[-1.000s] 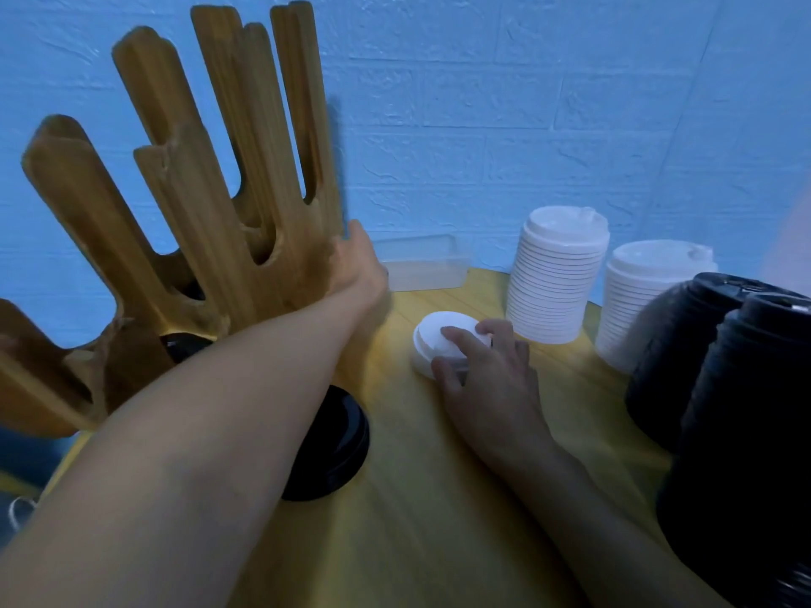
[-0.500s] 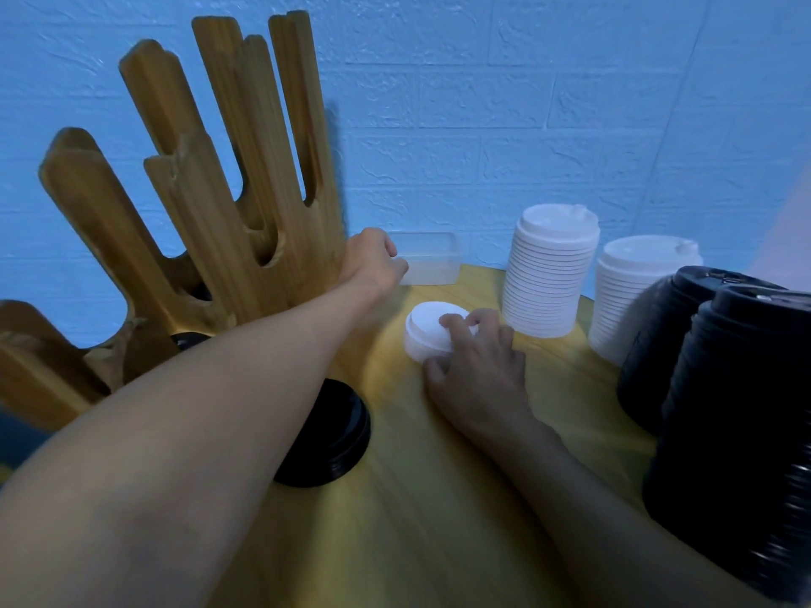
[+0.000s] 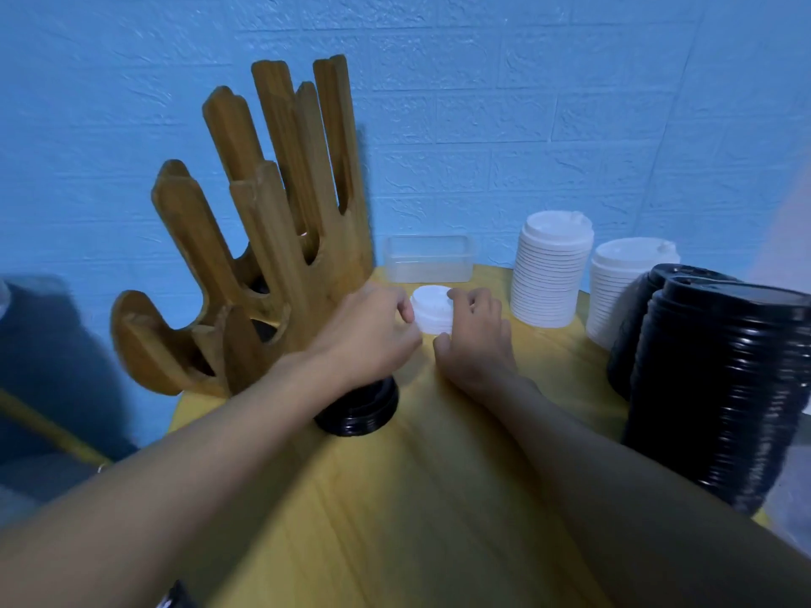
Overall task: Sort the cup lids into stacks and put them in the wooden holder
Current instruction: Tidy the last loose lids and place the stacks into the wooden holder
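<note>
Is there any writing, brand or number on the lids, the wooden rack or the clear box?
No text can be read.
The small white stack, tall white stacks, black stacks, holder and clear box show no print.
A dark thing at the bottom edge bears pale marks, too blurred to read.

The near half of the desk [image 3: 439,498] is left bare, and open passage is offered there between the two forearms. The left side is blocked by the wooden holder [image 3: 272,265], the back by a clear box [image 3: 429,258], and the right by two white lid stacks [image 3: 553,274] and two tall black lid stacks [image 3: 719,388] crowded together. A short black lid stack [image 3: 364,414] is partly covered by the left forearm. The small white lid stack [image 3: 432,309], just before the box, is closed in by the left hand [image 3: 373,331] and right hand [image 3: 478,340].
</note>
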